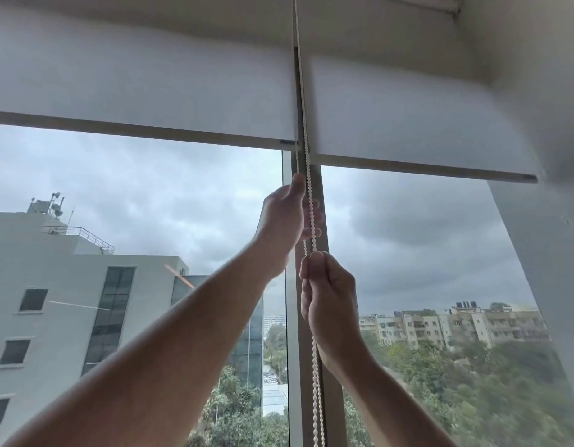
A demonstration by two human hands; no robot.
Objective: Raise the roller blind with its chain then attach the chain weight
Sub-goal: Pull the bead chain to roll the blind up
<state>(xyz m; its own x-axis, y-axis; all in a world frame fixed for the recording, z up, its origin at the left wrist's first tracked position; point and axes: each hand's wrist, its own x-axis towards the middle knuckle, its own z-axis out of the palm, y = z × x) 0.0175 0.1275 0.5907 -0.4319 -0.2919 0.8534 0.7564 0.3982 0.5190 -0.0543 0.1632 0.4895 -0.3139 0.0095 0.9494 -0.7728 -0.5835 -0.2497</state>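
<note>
A white beaded chain (308,175) hangs as two strands in front of the window's middle post, between two white roller blinds. The left blind (143,101) and the right blind (405,127) are both rolled high, with their bottom bars near the top of the glass. My left hand (284,221) reaches up and pinches one strand just under the left blind's bar. Lower down, my right hand (327,295) is a fist closed round the chain. No chain weight is in sight.
The grey window post (321,398) runs down the middle between two glass panes. A white wall (537,59) and its reveal close in on the right. Outside are buildings, trees and a cloudy sky.
</note>
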